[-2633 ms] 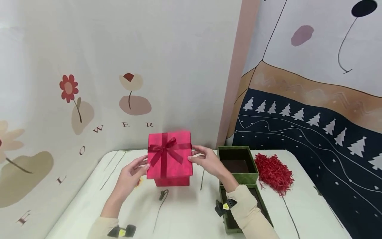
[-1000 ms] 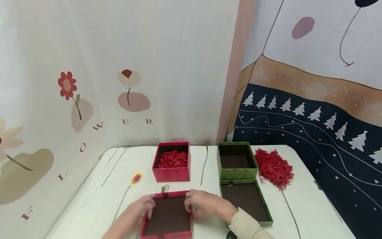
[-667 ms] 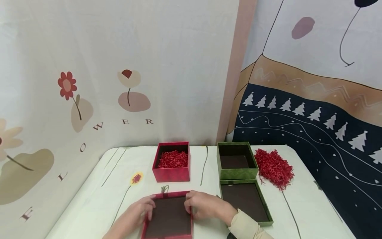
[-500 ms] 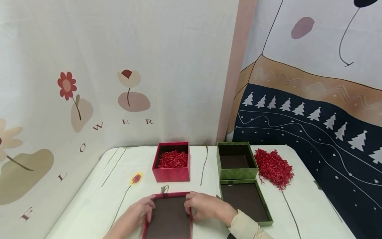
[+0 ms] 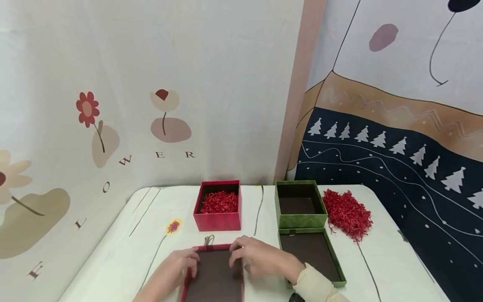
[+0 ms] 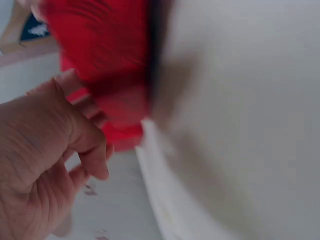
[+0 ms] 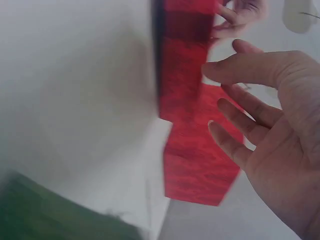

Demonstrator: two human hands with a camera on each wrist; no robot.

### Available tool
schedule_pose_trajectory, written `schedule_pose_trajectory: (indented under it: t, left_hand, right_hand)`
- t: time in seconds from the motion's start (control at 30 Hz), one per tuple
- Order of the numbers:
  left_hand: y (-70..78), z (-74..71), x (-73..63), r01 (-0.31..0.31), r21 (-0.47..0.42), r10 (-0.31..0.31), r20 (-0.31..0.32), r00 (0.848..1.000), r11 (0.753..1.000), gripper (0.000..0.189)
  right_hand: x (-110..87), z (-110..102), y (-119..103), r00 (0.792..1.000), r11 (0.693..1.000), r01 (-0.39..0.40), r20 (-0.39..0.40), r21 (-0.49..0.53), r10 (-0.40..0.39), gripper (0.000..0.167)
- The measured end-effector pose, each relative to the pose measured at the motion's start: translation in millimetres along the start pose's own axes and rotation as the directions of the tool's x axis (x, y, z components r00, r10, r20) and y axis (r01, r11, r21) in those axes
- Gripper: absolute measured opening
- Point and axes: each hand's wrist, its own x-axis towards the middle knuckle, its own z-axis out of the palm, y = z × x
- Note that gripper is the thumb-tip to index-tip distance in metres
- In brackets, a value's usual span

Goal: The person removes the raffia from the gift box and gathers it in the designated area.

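The red gift-box lid (image 5: 216,279) lies inside up near the table's front edge, its dark lining showing. My left hand (image 5: 174,268) is at its left rim, fingers over the edge; in the left wrist view the thumb stands off the red side wall. At the right rim my right hand (image 5: 260,258) has its fingers spread and lifted, and the right wrist view shows them apart around the rim, pinching nothing. Behind the lid stands the red box (image 5: 217,222), with red shredded paper (image 5: 220,202) inside. The lid's front edge is out of the head view.
To the right stands an open green box (image 5: 302,220), its dark inside bare. A green lid (image 5: 311,253) lies in front of it, inside up, beside my right forearm. Loose red shredded paper (image 5: 347,214) is heaped farther right. The white tablecloth (image 5: 113,268) has printed flowers.
The lid came off the red box and was laid inside up in front of it. Since half a second ago, my right fingers have loosened and lifted from its rim; the left fingers have opened slightly.
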Motion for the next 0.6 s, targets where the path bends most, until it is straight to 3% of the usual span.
schedule_pose_trajectory:
  t: [0.07, 0.13, 0.2, 0.27, 0.33, 0.4, 0.6]
  left_hand:
    - [10.6, -6.8, 4.6, 0.000, 0.055, 0.004, -0.067, 0.998, 0.998, 0.044]
    - [22.8, -16.0, 12.5, 0.045, 0.091, -0.030, -0.157, 0.987, 0.995, 0.040]
    - [32.1, -25.2, 24.0, 0.072, 0.101, -0.042, -0.270, 0.962, 0.992, 0.037]
    - [38.5, -33.2, 36.8, 0.094, 0.100, -0.051, -0.371, 0.927, 0.990, 0.032]
    - [43.9, -40.7, 49.3, 0.121, 0.076, -0.077, -0.425, 0.902, 0.990, 0.026]
    - [46.5, -46.8, 63.0, 0.141, 0.041, -0.110, -0.433, 0.895, 0.989, 0.025]
    - [36.9, -44.5, 111.9, 0.245, -0.090, -0.261, -0.319, 0.911, 0.965, 0.031]
  right_hand:
    - [1.6, -10, -1, 0.999, 0.998, -0.038, -0.028, 0.041, 0.039, 0.033]
    - [5.3, -22, -1, 0.993, 0.994, -0.074, -0.082, 0.081, 0.080, 0.026]
    - [10.9, -33, 2, 0.981, 0.987, -0.106, -0.152, 0.123, 0.125, 0.021]
    - [17.1, -42, 5, 0.959, 0.973, -0.145, -0.218, 0.177, 0.183, 0.021]
    - [24.3, -48, 10, 0.933, 0.957, -0.173, -0.274, 0.234, 0.235, 0.023]
    - [31.5, -51, 15, 0.906, 0.936, -0.203, -0.308, 0.287, 0.291, 0.027]
    - [50.7, -46, 32, 0.825, 0.865, -0.314, -0.338, 0.391, 0.452, 0.037]
